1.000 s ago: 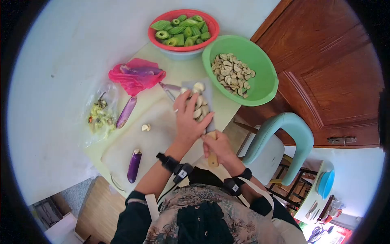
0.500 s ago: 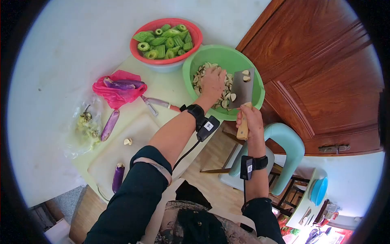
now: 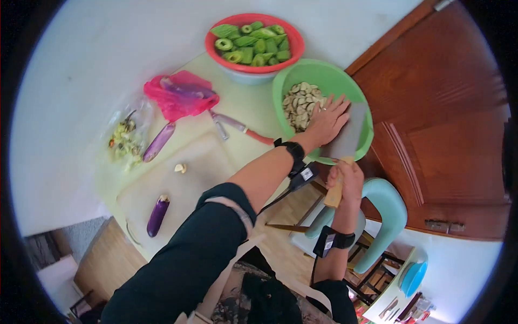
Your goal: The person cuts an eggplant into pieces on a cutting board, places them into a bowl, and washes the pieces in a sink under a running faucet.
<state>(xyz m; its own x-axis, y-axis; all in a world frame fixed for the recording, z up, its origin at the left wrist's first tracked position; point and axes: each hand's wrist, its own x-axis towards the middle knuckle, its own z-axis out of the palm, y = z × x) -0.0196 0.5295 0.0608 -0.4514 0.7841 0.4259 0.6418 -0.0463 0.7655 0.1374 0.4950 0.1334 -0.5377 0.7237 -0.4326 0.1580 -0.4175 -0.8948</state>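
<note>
My left hand [image 3: 328, 123] is spread over the green basin [image 3: 281, 81], its fingers against the face of the cleaver [image 3: 345, 137]. My right hand [image 3: 349, 181] grips the cleaver's wooden handle, with the blade tilted over the basin's right side. Sliced eggplant [image 3: 302, 102] lies in the basin. On the cutting board [image 3: 202, 156] are a small pale piece [image 3: 181, 168] and a purple eggplant piece [image 3: 157, 216]. Another eggplant [image 3: 159, 142] rests beside the board, near a pink bag [image 3: 178, 102] and a peeler [image 3: 220, 125].
A red basket [image 3: 298, 44] of cut green vegetables stands behind the table. A clear bag [image 3: 127, 135] with scraps lies at the left. A light-blue chair [image 3: 396, 210] stands at the right, below a wooden door [image 3: 431, 119].
The view has shifted. My left hand has moved right, from the slices to the cleaver blade. The pale pieces seen on the blade before no longer show there.
</note>
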